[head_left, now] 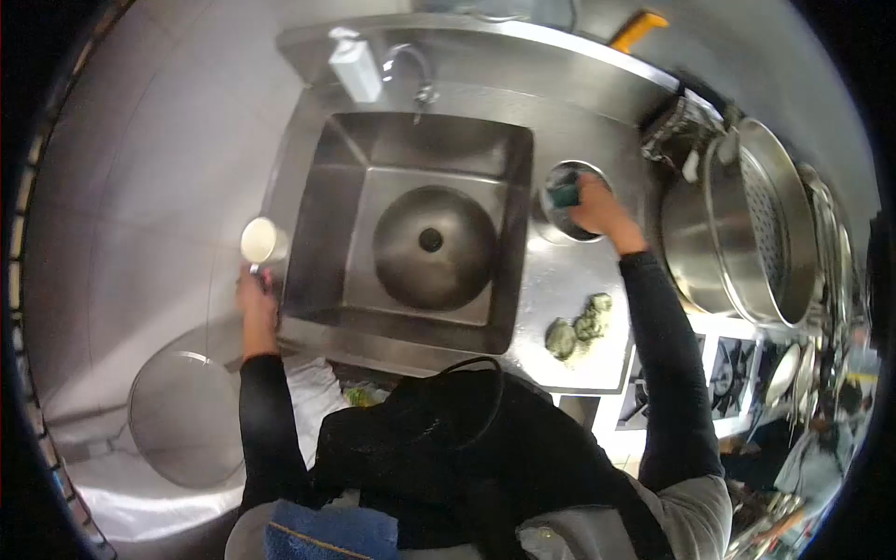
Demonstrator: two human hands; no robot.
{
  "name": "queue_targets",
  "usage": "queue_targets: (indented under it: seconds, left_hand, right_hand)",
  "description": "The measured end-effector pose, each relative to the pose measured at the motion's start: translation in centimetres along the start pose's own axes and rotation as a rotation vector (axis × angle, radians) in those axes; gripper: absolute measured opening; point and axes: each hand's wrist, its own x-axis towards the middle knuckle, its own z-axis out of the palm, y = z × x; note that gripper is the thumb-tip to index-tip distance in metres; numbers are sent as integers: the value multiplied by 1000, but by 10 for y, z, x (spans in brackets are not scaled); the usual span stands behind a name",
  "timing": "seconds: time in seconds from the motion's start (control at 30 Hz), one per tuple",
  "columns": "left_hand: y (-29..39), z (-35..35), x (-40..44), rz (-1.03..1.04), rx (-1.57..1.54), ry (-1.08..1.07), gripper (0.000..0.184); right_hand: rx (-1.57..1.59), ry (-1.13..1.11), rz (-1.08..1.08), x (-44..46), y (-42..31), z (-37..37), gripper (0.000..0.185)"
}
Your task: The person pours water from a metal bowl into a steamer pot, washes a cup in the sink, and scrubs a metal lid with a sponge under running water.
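Washing station, as I see it from the room: the left hand (254,297) is closed at the near side of a pale cup (263,241), beside the left rim of the steel sink (322,215); the exact finger placement is too blurred to tell; the right hand (602,215) grips a dark green pad (563,189) inside the mouth of a round metal vessel (557,235), on the ledge right of the basin; nearer the person, two greenish clumps (592,319) lie on that ledge; behind the sink, a white bottle (357,70) stands beside the faucet (426,91).
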Motion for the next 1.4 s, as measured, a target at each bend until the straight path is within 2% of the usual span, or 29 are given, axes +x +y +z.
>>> queue_targets:
  seconds: [0.03,0.1,0.17,0.2,0.23,0.27,0.3,0.37,0.43,0.47,0.57,0.63,0.67,0.7,0.77,0.83,0.87,0.93,1.0,1.03,1.07,1.1,1.13,1.17,1.23,1.3,1.33,1.37,1.4]
  left_hand:
    - [-11,-9,-7,71,-33,-39,26]
    - [-14,7,-27,136,-62,-95,23]
    - [-8,42,-86,226,173,-91,21]
    - [-15,61,-93,186,177,-188,22]
    - [-18,98,-121,125,197,-379,21]
    - [-15,144,-146,74,211,-584,21]
    - [-20,172,-147,-26,238,-642,23]
    - [-39,227,-139,-103,210,-759,33]
    - [-45,274,-127,-252,155,-814,25]
    - [-44,295,-124,-236,144,-826,25]
    - [-45,344,-104,-241,134,-871,22]
    - [-56,376,-83,-105,457,-715,21]
    - [-69,386,-66,-147,400,-701,21]
    - [-78,399,-49,-192,346,-696,20]
    - [-69,405,-54,-296,227,-804,21]
    - [-71,414,-45,-491,133,-879,21]
    - [-70,419,-53,-503,143,-903,21]
    - [-58,414,-60,-683,88,-1090,22]
    - [-58,403,-58,-552,131,-1022,23]
    - [-51,398,-63,-584,135,-1002,26]
    - [-39,389,-70,-551,187,-1011,27]
    - [-21,373,-83,-533,176,-1043,25]
    - [-16,362,-83,-458,210,-1042,31]
    - [-21,355,-73,-437,176,-980,21]
    - [-29,333,-59,-323,177,-976,23]
    - [-32,312,-72,-422,-10,-1061,47]
    - [-14,299,-117,-414,75,-1006,75]
    - [-17,297,-117,-420,77,-999,75]
    - [-21,291,-114,-417,11,-1148,81]
  right_hand:
    - [-21,-140,23,-4,-6,0,56]
    - [18,-139,25,-6,0,14,56]
    - [28,-111,-38,9,18,45,59]
    - [17,-60,-18,12,16,50,48]
    - [19,-55,-14,22,26,61,48]
    - [-164,-60,-200,41,40,73,41]
    - [-353,-75,-389,53,48,76,35]
    - [-386,59,-422,59,32,53,29]
    - [-90,34,30,83,9,31,31]
    - [-42,4,107,93,2,18,37]
    - [13,236,-78,118,8,-3,44]
    - [73,358,53,114,-25,-42,46]
    - [173,476,20,117,-27,-45,45]
    - [221,424,131,115,-39,-55,46]
    - [511,495,285,84,-92,-82,62]
    - [822,530,341,70,-114,-71,61]
    - [812,548,363,62,-123,-62,61]
    - [1401,337,290,55,-138,-39,57]
    - [1327,285,198,55,-139,3,54]
    - [1370,235,271,55,-141,15,50]
    - [1507,323,368,54,-158,23,45]
    - [1463,269,463,52,-169,28,40]
    - [1603,154,433,57,-175,42,39]
    - [1624,110,435,65,-183,58,39]
    - [1615,241,254,75,-217,72,46]
    - [1647,286,263,101,-258,99,49]
    - [1660,360,275,112,-268,106,51]
    - [1660,352,283,114,-265,106,51]
    - [1525,302,170,114,-263,106,54]
